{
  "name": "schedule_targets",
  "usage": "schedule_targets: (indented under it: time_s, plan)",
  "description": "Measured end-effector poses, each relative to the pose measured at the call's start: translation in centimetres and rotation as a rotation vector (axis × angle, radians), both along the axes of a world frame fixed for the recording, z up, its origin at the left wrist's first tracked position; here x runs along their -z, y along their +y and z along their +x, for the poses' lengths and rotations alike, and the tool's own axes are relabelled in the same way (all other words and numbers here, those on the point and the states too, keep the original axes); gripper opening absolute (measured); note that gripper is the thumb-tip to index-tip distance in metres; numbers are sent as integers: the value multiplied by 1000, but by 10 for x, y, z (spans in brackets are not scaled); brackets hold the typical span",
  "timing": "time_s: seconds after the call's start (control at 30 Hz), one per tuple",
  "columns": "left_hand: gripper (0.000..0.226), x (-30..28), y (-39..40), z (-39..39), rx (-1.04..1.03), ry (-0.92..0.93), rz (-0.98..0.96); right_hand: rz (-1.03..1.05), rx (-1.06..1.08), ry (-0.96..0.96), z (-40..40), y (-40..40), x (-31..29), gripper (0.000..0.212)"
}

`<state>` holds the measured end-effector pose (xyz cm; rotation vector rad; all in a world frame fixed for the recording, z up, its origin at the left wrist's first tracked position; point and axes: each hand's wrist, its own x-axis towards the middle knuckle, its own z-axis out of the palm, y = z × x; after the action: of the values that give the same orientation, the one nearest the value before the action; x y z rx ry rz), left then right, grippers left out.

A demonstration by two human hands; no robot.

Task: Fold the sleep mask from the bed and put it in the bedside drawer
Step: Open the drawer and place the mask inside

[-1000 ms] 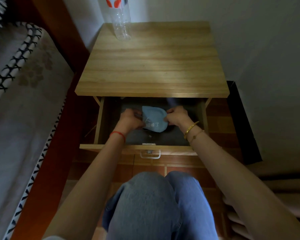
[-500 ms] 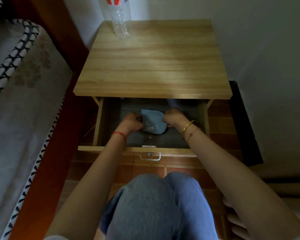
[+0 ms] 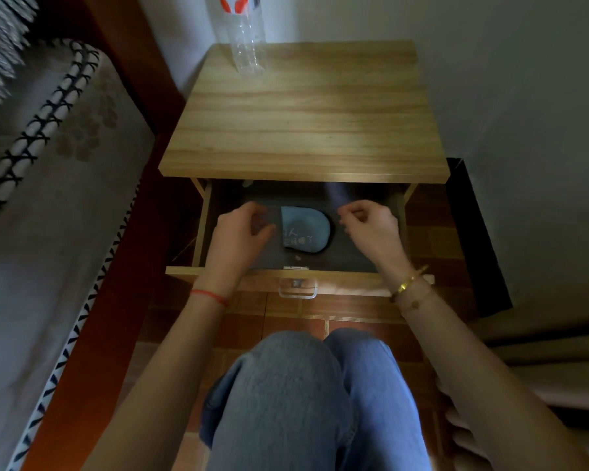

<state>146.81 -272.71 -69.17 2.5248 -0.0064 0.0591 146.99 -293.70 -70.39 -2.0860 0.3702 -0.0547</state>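
The folded light-blue sleep mask (image 3: 305,230), dark-edged with pale writing on it, lies flat on the dark floor of the open bedside drawer (image 3: 351,285). My left hand (image 3: 241,231) hovers just left of the mask, fingers loosely curled and apart, holding nothing. To the mask's right is my right hand (image 3: 371,227), likewise loose and empty, a small gap between it and the mask. Neither hand touches the mask.
The wooden nightstand top (image 3: 303,120) overhangs the drawer's back half; an empty clear plastic bottle (image 3: 245,39) stands at its far left corner. The bed (image 3: 41,215) runs along the left. My knees in jeans (image 3: 303,396) are just before the drawer's handle (image 3: 297,288).
Both hands held the mask down in the drawer before; now they have let go and drawn apart to either side, leaving it lying there.
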Motion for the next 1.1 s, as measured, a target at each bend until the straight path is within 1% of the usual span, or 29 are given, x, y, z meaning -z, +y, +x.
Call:
schedule_targets:
  time_s: [0.1, 0.17, 0.27, 0.37, 0.47, 0.53, 0.6, 0.77, 0.9, 1.1]
  plan:
    - [30, -7, 4, -28, 64, -101, 2, 12, -46, -180, -33, -1, -14, 10]
    - [21, -10, 7, -44, 99, -91, -4, 11, -61, -272, -54, -1, -19, 12]
    - [11, -11, 9, -63, 107, -27, -3, 12, -44, -323, -78, -2, -20, 13]
    - [8, -11, 9, -76, 119, -68, 56, -13, -60, -376, -99, -3, -16, 17]
    - [7, -11, 12, -87, 129, -100, 105, -126, -112, -426, -116, -3, -7, 23]
    - [6, -8, 13, -93, 136, -70, 74, -188, -156, -420, -123, -4, 3, 26]
    - [11, -3, 13, -97, 152, -8, 69, -186, -202, -364, -127, -3, 12, 27]
    - [21, 11, 8, -97, 151, 75, 80, -260, -254, -302, -125, 1, 29, 21]
    - [20, 15, 6, -94, 125, 65, 72, -284, -257, -278, -120, 2, 37, 18]
    - [20, 17, 10, -89, 153, 3, 91, -322, -210, -312, -117, 5, 40, 16]
